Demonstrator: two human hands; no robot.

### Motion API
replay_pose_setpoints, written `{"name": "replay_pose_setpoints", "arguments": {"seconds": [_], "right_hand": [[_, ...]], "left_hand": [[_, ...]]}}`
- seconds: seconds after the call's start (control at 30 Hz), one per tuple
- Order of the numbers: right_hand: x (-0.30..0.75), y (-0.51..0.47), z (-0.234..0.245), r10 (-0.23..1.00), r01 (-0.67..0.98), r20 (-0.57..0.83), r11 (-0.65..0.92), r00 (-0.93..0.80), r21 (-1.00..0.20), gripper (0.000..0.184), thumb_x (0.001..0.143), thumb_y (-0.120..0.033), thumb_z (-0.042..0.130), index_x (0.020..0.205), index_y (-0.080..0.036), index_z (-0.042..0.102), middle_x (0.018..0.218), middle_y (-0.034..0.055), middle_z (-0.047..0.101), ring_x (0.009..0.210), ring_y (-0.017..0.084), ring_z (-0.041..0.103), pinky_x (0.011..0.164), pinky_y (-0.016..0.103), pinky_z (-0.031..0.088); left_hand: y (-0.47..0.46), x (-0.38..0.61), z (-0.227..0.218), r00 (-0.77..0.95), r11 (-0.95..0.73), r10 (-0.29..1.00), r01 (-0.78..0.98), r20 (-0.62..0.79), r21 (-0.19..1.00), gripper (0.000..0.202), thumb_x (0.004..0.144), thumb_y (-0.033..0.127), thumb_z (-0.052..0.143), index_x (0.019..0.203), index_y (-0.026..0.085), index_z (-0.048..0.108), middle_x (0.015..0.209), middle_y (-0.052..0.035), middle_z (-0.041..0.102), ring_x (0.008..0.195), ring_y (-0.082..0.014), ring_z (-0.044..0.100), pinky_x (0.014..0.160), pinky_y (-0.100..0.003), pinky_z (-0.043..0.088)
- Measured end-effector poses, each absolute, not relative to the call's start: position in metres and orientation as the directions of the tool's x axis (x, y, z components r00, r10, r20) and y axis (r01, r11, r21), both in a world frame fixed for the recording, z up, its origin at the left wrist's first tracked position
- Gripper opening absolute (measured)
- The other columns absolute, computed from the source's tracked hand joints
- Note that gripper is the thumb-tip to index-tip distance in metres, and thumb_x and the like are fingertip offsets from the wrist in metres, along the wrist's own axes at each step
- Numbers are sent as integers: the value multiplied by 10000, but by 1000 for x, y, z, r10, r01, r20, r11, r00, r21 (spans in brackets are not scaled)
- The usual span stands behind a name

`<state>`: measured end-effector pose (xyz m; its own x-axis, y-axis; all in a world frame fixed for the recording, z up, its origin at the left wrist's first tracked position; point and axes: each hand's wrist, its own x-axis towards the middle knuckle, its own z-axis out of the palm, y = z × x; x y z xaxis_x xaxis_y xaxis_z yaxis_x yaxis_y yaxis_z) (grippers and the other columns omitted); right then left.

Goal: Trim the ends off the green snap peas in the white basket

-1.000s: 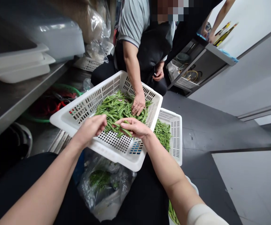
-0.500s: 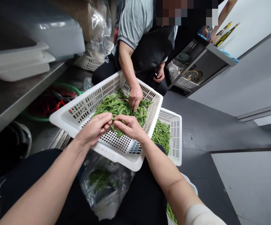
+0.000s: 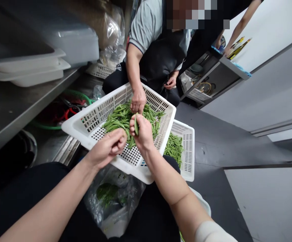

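Note:
My right hand [image 3: 143,131] pinches a green pea pod [image 3: 136,125] upright between thumb and fingers, over a white plastic basket [image 3: 84,143]. To its left, my left hand [image 3: 112,145] is closed above the near side of the basket; whatever its fingertips hold, if anything, is hidden. A pile of pea pods [image 3: 118,116] lies on the slotted basket bottom. Just beyond my right hand, a co-worker's hand [image 3: 138,99] reaches down into the same pile. The co-worker's other hand [image 3: 170,82] is held near their lap.
A second white basket [image 3: 188,151] of pods stands on the floor at right. Below my hands, a clear plastic bag [image 3: 120,208] holds green scraps. At left are a metal shelf [image 3: 32,101] with white trays [image 3: 35,65] and a green basket [image 3: 85,97] with red-handled scissors [image 3: 71,112].
My hands have moved apart from their shared hold on a pod. The right hand has turned upward with a pod in it. The co-worker's hand has shifted slightly left over the pile.

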<state>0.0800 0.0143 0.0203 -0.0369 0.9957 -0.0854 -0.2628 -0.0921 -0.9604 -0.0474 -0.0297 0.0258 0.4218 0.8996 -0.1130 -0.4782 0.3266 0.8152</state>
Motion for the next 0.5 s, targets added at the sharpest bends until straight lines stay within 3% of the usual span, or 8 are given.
{"name": "replay_pose_setpoints", "arguments": {"seconds": [0.1,0.13,0.2,0.27,0.3,0.37,0.4,0.5], "right_hand": [[91,39,17,980,-210,-198,-190,19,-959,95,841,-273,473,868,-183,489,620,-48,508,466,67,443,454,188,376],[94,45,13,976,-81,-216,-214,13,-973,100,832,-266,490,892,-186,495,613,-56,502,465,70,444,467,192,383],[97,54,1,971,339,-233,-202,-55,-919,139,800,-286,557,892,-184,536,604,-52,514,511,89,489,523,212,412],[92,58,-15,950,755,-271,-64,-153,-653,178,762,-330,620,835,-170,592,679,1,597,676,149,586,650,262,456],[89,59,-23,935,872,-302,16,-187,-489,191,747,-341,637,810,-162,612,761,44,641,788,194,614,723,299,463],[80,60,-35,910,955,-354,118,-214,-274,177,733,-309,646,812,-151,634,931,116,670,958,270,608,821,366,448],[77,61,-39,901,961,-374,135,-221,-242,160,725,-275,646,823,-149,637,977,132,666,997,289,597,840,385,441],[76,65,-39,876,944,-409,135,-255,-300,120,705,-231,660,796,-164,619,899,86,665,916,243,614,778,332,460]], "left_hand": [[-40,-61,33,712,306,687,-103,-145,947,373,776,406,595,547,156,439,483,59,407,397,-34,325,378,-146,238],[-44,-64,35,791,263,583,32,-186,964,348,777,385,574,544,160,447,479,55,421,403,-48,354,392,-160,261],[-52,-67,32,860,105,417,276,-294,955,261,772,289,530,547,166,481,479,44,460,428,-79,416,431,-187,316],[-65,-60,20,837,-112,375,469,-399,876,175,733,179,509,561,172,542,501,28,525,469,-111,477,466,-208,357],[-72,-55,11,805,-227,395,553,-443,802,154,706,138,512,572,176,578,519,16,563,481,-124,500,473,-218,369],[-86,-41,-8,742,-417,439,668,-507,616,158,625,54,545,618,175,648,596,-27,650,529,-163,569,515,-246,421],[-91,-36,-17,706,-476,448,708,-549,522,199,569,17,580,660,164,679,634,-61,681,579,-199,611,550,-270,451],[-98,-29,-27,666,-500,443,739,-600,451,338,457,-12,681,761,132,716,716,-131,716,699,-288,660,636,-337,493]]}}
